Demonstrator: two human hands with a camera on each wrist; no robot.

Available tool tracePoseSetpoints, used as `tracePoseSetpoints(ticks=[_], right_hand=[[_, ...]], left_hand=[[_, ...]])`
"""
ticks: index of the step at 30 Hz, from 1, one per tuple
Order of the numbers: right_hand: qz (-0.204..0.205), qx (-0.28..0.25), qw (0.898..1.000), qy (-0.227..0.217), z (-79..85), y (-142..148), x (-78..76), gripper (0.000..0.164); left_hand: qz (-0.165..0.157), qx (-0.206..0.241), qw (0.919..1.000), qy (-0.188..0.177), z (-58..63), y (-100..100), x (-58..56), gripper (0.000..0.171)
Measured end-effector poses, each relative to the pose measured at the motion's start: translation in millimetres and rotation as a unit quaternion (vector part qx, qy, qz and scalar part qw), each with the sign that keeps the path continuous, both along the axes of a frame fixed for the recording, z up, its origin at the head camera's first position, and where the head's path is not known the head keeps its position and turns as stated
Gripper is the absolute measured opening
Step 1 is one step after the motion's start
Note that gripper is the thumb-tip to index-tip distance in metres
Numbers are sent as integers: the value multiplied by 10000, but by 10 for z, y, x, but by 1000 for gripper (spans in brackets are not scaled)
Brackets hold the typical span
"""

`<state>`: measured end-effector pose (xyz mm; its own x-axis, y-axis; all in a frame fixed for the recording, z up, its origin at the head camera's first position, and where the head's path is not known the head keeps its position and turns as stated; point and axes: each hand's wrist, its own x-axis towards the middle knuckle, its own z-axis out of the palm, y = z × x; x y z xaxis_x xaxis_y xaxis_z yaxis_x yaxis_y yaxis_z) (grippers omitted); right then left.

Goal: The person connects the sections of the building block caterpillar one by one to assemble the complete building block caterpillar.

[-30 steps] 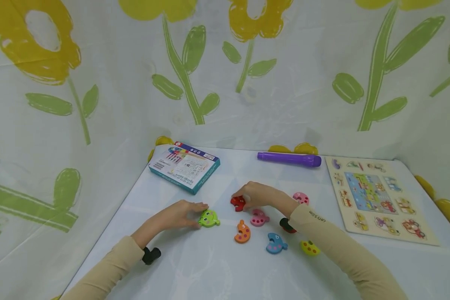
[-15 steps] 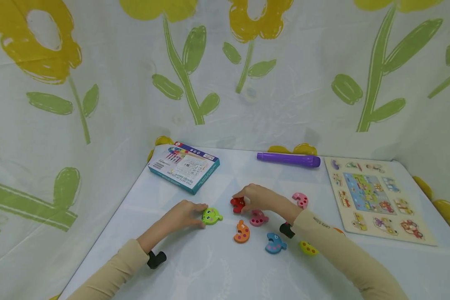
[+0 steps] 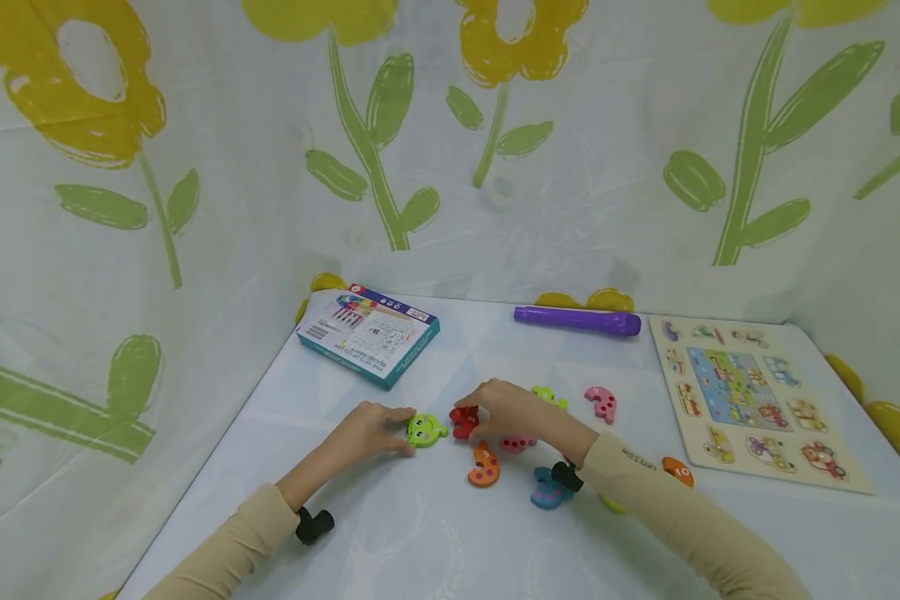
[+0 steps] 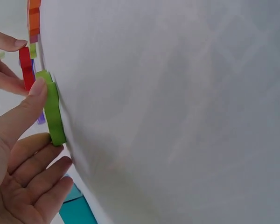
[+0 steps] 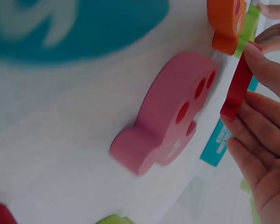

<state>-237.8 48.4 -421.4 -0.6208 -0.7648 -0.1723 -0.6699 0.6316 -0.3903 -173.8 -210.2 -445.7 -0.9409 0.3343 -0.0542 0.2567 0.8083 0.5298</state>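
With thumb and fingers my left hand [image 3: 367,429] pinches a green caterpillar-head piece [image 3: 425,431] with a smiling face, flat on the white tabletop. The left wrist view shows the thick edge of this head, the thumb on one end and a finger on the other. My right hand [image 3: 506,408] holds a red curved piece [image 3: 462,422] by its edges, just right of the head. In the right wrist view the red piece sits between thumb and fingers. An orange spotted piece [image 3: 483,467] lies just below it, and a pink one [image 5: 172,112] lies under the right hand.
Right of the hands lie a blue piece [image 3: 547,492], a green piece [image 3: 546,397], another pink piece [image 3: 602,404] and an orange piece marked 10 [image 3: 677,472]. Farther back are a boxed set [image 3: 371,333], a purple marker-like stick [image 3: 577,321] and a wooden picture puzzle board [image 3: 787,450].
My right hand has carried the red piece left and slightly nearer, toward the green head. The left hand has shifted the head slightly right. The green piece behind the right hand has come into view.
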Motion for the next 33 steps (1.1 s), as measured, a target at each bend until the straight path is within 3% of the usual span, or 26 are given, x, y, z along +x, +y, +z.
tracePoseSetpoints(ticks=[7, 18, 26, 33], right_hand=[[115, -176, 9989, 423, 11, -106, 108, 50], [108, -182, 9968, 766, -42, -215, 137, 49], [62, -144, 9972, 727, -10, -245, 131, 47], [-129, 33, 9992, 365, 35, -295, 96, 49]], left_hand=[[72, 206, 9998, -22, -27, -12, 11, 61], [13, 149, 9998, 164, -37, -7, 6, 61], [-104, 48, 9997, 201, -16, -3, -2, 60], [-272, 3, 9994, 228, -18, -23, -37, 61]])
